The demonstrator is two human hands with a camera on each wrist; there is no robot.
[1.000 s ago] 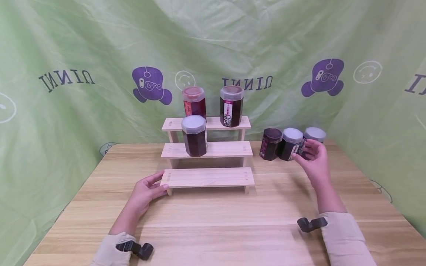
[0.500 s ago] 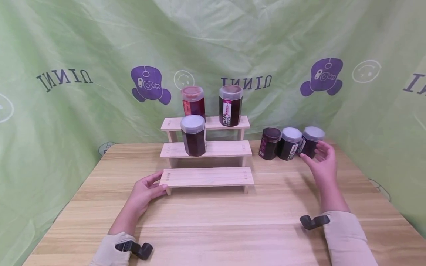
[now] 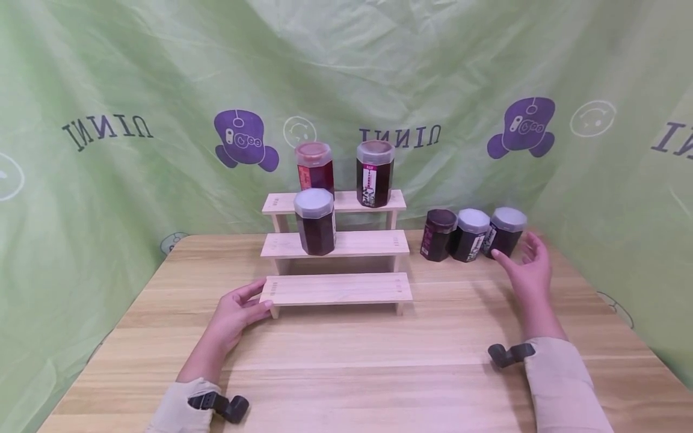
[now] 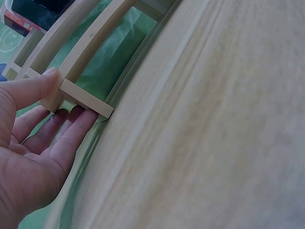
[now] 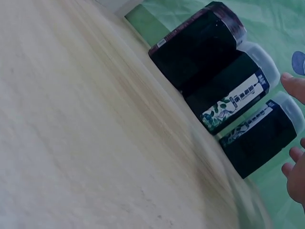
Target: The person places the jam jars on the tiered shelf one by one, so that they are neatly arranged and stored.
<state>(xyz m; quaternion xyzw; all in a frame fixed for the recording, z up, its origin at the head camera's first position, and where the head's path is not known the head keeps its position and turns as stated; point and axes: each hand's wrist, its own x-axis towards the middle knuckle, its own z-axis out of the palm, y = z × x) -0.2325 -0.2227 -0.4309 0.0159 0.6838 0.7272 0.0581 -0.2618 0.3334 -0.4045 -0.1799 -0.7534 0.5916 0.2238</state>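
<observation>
My left hand [image 3: 238, 310] holds the left end of the lowest step of a three-tier wooden display stand [image 3: 335, 288]. In the left wrist view its thumb lies on the wood at the corner, and the fingers [image 4: 78, 129] touch the leg's outer side. At the right, my right hand [image 3: 527, 267] is beside the rightmost white-lidded jar [image 3: 505, 237], thumb near its front and the fingers spread past its right side. A second white-lidded jar [image 3: 470, 237] and a dark-lidded jar [image 3: 438, 237] stand close to its left, all upright with dark contents.
On the stand's top tier are a red jar [image 3: 316, 171] and a dark jar with a white label [image 3: 375, 177]. Another white-lidded jar [image 3: 316, 225] stands on the middle tier. A green printed cloth [image 3: 335, 72] hangs behind the wooden table [image 3: 346, 367].
My right hand has shifted right, from in front of the rightmost jar to its right side, so that jar shows more fully. The left hand stays at the stand's end.
</observation>
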